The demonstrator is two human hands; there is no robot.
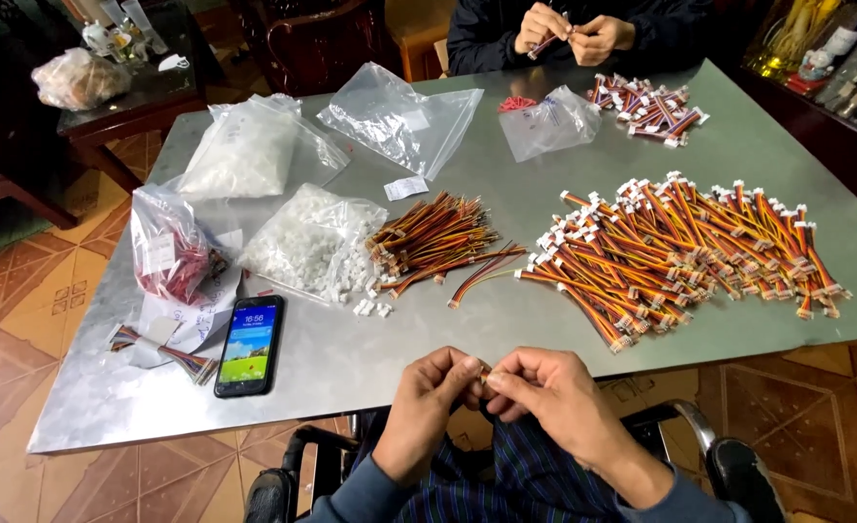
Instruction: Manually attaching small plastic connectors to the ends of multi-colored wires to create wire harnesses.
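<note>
— How's the table [370, 358] looking?
— Crowded: a big heap of finished wire leads [685, 247] at right, loose wires [438, 237] mid-table.
— And the hands?
— Left hand [426, 399] and right hand [549, 392] meet at the near edge, fingertips pinched shut on a small wire piece [484, 373]. Held over the lap, I'd say it could slip and drop.

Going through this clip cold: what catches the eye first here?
The big heap of orange, red and black wire leads spread over the right of the metal table. Next, the person's left hand and right hand pinching something small together at the near edge. A phone with a lit screen lies near left.
</note>
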